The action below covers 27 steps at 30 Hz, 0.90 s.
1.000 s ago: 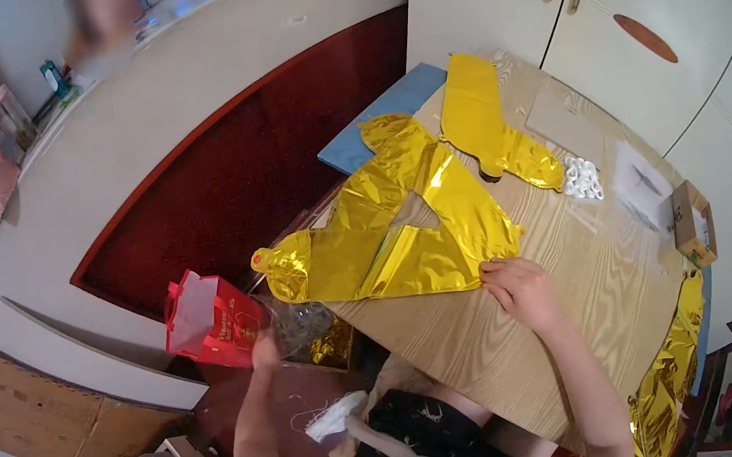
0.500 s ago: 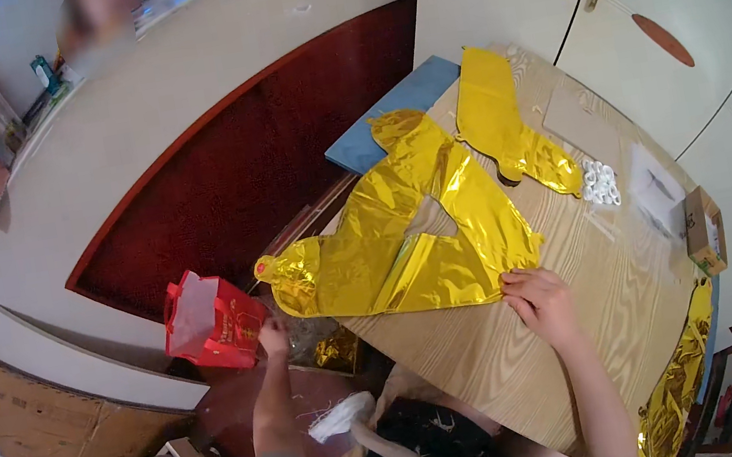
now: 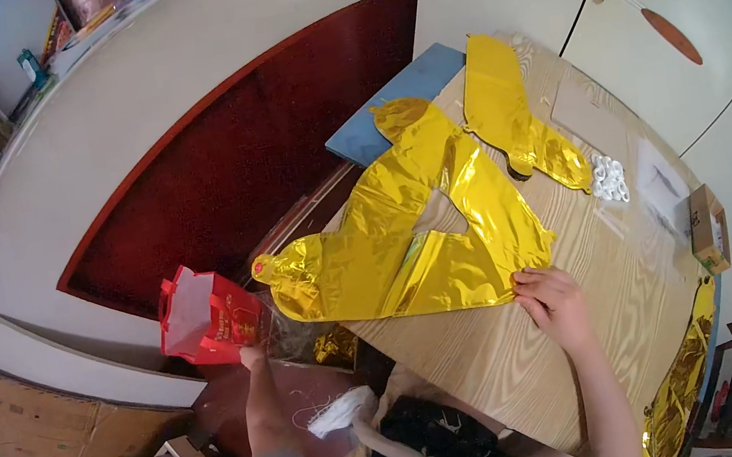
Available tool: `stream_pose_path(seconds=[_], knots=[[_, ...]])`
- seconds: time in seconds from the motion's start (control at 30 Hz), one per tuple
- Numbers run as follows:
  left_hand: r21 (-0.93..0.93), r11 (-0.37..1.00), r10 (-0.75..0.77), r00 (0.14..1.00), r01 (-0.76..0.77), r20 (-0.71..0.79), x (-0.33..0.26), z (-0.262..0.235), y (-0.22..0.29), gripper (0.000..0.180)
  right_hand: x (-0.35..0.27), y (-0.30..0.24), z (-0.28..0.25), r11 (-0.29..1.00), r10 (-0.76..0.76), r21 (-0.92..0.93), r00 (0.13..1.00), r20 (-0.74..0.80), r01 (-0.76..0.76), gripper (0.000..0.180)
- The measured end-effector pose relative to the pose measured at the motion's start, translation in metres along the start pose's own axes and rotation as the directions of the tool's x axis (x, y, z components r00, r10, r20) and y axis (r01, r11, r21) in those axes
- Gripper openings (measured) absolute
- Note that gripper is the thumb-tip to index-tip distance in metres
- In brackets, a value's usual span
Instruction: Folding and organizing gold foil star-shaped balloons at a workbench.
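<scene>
Gold metallic film catches the light as a flat, uninflated foil balloon (image 3: 374, 275) lies across a wood-grain table (image 3: 465, 357), its left end reaching past the edge. The right hand (image 3: 550, 299), thumb and fingertips drawn together, pinches the balloon's near right corner. Low to the left, the left hand (image 3: 252, 355) meets the lower edge of a red carrier bag (image 3: 232, 323) printed with gold-coloured lettering; whether its fingers grip cannot be told. A second gold foil piece (image 3: 499, 100) lies beyond, near white rings (image 3: 608, 178) and a small cardboard box (image 3: 707, 229) with dark print, too small to read. Faint marks also show on a brown cardboard sheet (image 3: 40, 419) against the wall.
</scene>
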<state>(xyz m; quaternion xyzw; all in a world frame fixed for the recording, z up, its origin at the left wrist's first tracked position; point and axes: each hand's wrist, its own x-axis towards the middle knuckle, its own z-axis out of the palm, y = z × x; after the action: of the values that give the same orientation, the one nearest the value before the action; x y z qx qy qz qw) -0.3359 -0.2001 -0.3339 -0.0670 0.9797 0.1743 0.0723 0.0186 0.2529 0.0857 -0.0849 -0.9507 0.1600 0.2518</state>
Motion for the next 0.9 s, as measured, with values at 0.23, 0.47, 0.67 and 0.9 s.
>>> stream_pose_path(seconds=[0.23,0.47,0.67,0.9], knots=[[0.233,0.661,0.579,0.682,-0.714,0.446,0.06,0.059,0.005,0.042,0.004,0.002,0.002,1.0,-0.001,0.026,1.0,0.008,0.001,0.015],[-0.237,0.924,0.375,0.842,-0.301,0.389,0.052,0.032,0.019,0.036,0.007,-0.002,-0.001,0.998,-0.055,-0.025,0.998,0.005,0.055,0.017],[0.242,0.758,0.412,0.732,-0.606,0.542,0.007,-0.057,0.05,0.029,0.006,-0.006,-0.007,0.944,-0.253,-0.209,0.966,0.047,0.257,0.017],[-0.383,0.69,0.41,0.768,-0.614,-0.491,-0.053,-0.228,0.144,0.017,0.012,0.007,-0.015,0.895,-0.341,-0.252,0.929,0.145,0.368,0.009]])
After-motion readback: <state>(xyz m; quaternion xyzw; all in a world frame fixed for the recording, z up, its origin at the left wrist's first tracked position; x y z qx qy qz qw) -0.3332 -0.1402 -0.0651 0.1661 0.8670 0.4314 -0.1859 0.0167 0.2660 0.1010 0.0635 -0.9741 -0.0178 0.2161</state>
